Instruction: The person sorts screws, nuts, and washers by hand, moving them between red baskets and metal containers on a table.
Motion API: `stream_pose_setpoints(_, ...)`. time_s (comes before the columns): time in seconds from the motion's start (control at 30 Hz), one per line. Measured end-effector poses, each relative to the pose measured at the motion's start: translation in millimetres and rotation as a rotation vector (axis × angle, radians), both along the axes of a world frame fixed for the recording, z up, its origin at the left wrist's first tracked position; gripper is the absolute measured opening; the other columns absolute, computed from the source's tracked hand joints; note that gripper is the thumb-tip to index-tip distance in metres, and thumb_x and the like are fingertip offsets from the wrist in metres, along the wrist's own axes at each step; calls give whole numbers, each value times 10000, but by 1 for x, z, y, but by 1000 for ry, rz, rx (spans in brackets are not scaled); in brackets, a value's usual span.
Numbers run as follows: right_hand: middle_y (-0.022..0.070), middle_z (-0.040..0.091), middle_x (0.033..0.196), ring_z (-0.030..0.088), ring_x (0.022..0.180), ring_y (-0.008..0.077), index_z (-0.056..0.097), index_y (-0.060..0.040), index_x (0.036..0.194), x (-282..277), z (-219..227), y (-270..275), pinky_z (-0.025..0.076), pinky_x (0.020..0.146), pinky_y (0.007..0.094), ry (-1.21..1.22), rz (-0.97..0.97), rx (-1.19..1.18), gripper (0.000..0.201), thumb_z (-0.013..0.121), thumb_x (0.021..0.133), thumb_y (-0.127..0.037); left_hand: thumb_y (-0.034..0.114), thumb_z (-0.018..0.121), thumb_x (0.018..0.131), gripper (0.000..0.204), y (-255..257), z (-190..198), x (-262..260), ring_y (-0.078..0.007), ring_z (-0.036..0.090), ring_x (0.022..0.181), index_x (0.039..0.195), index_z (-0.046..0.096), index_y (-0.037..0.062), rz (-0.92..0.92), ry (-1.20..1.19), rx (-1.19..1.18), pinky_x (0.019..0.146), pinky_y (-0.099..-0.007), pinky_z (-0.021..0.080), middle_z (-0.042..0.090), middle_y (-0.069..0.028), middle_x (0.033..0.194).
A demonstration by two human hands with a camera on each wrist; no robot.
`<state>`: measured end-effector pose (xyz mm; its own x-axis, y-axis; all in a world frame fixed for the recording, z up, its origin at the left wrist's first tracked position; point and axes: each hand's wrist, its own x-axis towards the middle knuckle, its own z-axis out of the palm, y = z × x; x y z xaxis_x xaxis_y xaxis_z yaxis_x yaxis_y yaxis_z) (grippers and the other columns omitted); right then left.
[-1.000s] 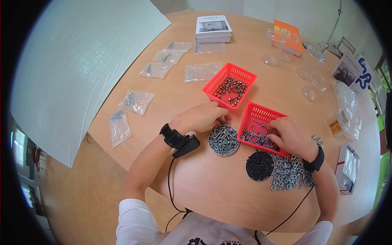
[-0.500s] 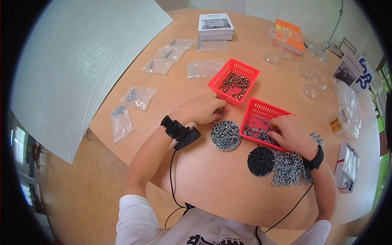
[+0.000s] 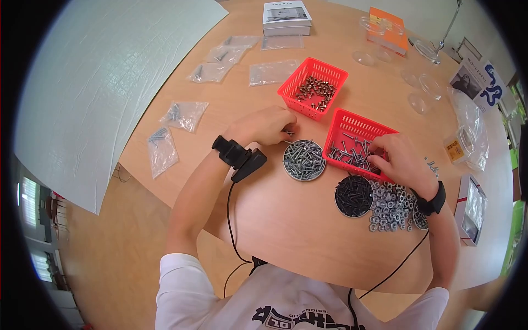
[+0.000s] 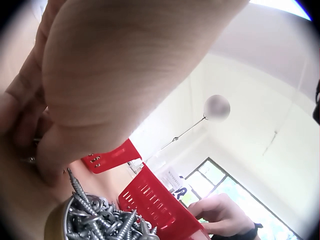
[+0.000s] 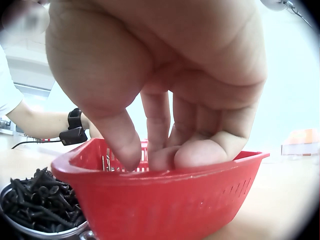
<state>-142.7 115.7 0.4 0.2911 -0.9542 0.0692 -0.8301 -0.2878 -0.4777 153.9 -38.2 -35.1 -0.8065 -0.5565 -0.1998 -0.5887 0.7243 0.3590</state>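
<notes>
My left hand [image 3: 267, 125] is low over the table, its fingers curled round a few screws [image 3: 290, 132], just behind a round dish of silver screws [image 3: 304, 160]. In the left wrist view that hand [image 4: 120, 65] fills the top, the dish's screws [image 4: 100, 220] below it. My right hand [image 3: 404, 159] reaches into the nearer red basket [image 3: 342, 122], thumb and fingers apart above loose bolts [image 3: 352, 155]. In the right wrist view, the fingertips of this hand [image 5: 170, 65] dip behind the basket's rim [image 5: 160, 176]; whether they touch bolts is hidden.
Another red basket [image 3: 313, 110] with brass-coloured bolts stands behind. Near me are a dish of black screws [image 3: 353, 196] and loose nuts [image 3: 390, 206]. Plastic bags [image 3: 187, 116] lie left, books [image 3: 286, 19] at the back, clear lids [image 3: 429, 86] and an open box [image 3: 472, 212] right.
The head view has shifted, so the table's things sit higher in it. My left hand has drawn slightly left, away from the rear basket. My right hand has shifted a little right within the nearer basket.
</notes>
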Motion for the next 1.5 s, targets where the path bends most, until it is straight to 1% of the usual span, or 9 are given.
stream_pose_setpoints(0.2,189,685,786,657,724,353,686,40,901,-5,23,15,516,676,409,-30,-81,-111,154,701,850,-104,119,726,857,182,0,5,21,-311,643,899,966,649,-5,74,71,-44,771,-413,508,671,-156,935)
stream_pose_setpoints(0.33,144,687,754,639,650,250,698,33,927,-20,37,29,501,624,350,-73,-172,-132,155,690,869,-111,91,709,854,164,22,35,18,-303,636,857,981,643,12,111,180,5,738,-408,508,654,-144,930)
stream_pose_setpoints(0.5,81,672,715,572,601,118,699,34,929,-38,40,45,460,582,271,-174,-274,-161,170,706,886,-131,62,702,855,175,58,37,-1,-298,628,910,1013,645,14,-25,220,-76,780,-399,509,644,-142,972)
stream_pose_setpoints(0.6,60,662,709,555,604,98,696,36,923,-45,36,56,448,581,256,-201,-304,-170,173,711,889,-132,67,712,854,215,68,29,-9,-300,623,955,1050,643,11,-31,186,-58,820,-401,510,639,-148,1025)
stream_pose_setpoints(0.83,41,670,722,556,617,84,694,35,915,-57,33,80,440,588,244,-245,-361,-194,163,720,879,-122,108,746,857,327,79,30,-12,-277,643,918,1155,631,34,-4,191,-64,797,-382,535,628,-137,1059)
stream_pose_setpoints(1.03,31,696,765,595,677,70,711,18,927,-66,38,97,458,622,238,-384,-431,-229,135,726,887,-109,118,748,866,332,79,41,-15,-234,634,790,1170,636,46,-38,302,-133,691,-342,541,631,-103,949)
stream_pose_setpoints(1.13,32,706,786,608,699,70,717,11,933,-70,41,101,468,639,236,-446,-433,-263,126,732,887,-105,134,714,876,280,83,56,-25,-302,647,934,1120,633,23,28,257,-65,820,-424,518,659,-152,983)
stream_pose_setpoints(1.23,36,709,791,610,697,75,718,11,935,-69,43,100,474,643,237,-443,-429,-276,127,734,885,-105,116,738,872,268,77,53,-34,-218,624,749,1117,653,47,-51,344,-147,662,-334,529,633,-94,884)
stream_pose_setpoints(1.5,84,697,760,610,626,135,708,24,946,-46,47,74,480,597,280,-214,-367,-251,180,727,874,-139,142,725,877,264,70,43,-93,-287,661,904,1115,661,47,-212,288,-159,784,-393,540,661,-125,977)
